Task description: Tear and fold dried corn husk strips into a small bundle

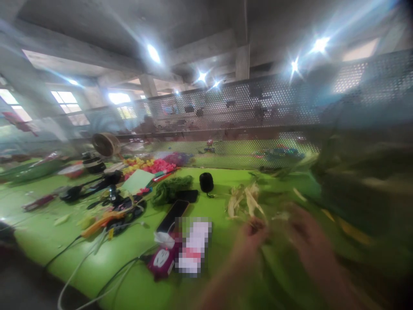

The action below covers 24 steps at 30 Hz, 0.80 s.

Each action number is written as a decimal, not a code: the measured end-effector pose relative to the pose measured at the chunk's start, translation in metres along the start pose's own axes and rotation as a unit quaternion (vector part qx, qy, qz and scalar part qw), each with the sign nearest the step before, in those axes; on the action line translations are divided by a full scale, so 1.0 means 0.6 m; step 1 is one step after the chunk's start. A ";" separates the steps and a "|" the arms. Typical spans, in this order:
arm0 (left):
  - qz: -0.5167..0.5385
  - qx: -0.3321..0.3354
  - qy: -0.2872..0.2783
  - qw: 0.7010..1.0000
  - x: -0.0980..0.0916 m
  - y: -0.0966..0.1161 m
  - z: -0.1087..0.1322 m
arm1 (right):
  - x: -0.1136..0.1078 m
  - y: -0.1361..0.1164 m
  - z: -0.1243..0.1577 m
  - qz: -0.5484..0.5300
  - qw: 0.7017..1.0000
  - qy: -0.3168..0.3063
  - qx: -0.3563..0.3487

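My left hand (253,236) is over the right part of the green table, its fingers closed in a pinch. Pale, dry, husk-like strips (248,199) lie right beyond its fingertips; whether a strip is in the pinch is unclear. Just to the right hovers my right hand (300,226), smeared by motion. A small pale blur shows near its fingers, and I cannot tell whether it holds anything. A black spool of thread (206,182) stands beyond and left of the hands.
Left of my hands lie a pixelated sheet (195,245), a magenta power socket (161,260) and a dark phone (173,215). Farther off are green fibre (171,189), an orange-handled tool (100,224) and pink and yellow pieces (155,165). A perforated panel (226,107) runs behind; a dark bulk (364,172) fills the right.
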<state>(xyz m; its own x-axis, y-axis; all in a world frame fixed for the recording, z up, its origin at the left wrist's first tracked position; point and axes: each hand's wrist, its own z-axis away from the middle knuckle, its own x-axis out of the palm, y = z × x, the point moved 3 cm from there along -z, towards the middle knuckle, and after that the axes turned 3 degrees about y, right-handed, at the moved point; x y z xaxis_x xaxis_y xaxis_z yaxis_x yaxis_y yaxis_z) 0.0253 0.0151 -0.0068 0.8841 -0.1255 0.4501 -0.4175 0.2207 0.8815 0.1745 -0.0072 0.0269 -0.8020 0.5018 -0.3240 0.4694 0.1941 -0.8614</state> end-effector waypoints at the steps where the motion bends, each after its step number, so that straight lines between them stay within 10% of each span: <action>1: 0.029 0.001 0.020 0.999 -0.003 -0.001 -0.003 | -0.003 -0.001 0.000 0.000 1.000 0.012 -0.016; 4: 0.092 0.005 0.076 0.993 -0.012 -0.004 -0.008 | -0.002 0.000 0.005 0.024 0.999 0.033 -0.028; 10: 0.131 -0.018 0.093 0.987 -0.012 -0.006 -0.006 | 0.046 0.015 0.027 0.094 0.982 -0.164 0.006; 24: -0.067 0.051 0.080 0.993 -0.022 -0.015 -0.014 | 0.044 0.020 0.025 0.092 0.976 -0.195 -0.011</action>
<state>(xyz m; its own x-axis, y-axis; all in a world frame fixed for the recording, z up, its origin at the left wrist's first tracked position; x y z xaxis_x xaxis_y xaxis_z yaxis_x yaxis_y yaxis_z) 0.0193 0.0228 -0.0219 0.9520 0.0098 0.3061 -0.3052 0.1128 0.9456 0.1536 -0.0040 0.0021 -0.7807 0.1725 -0.6007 0.6236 0.1506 -0.7671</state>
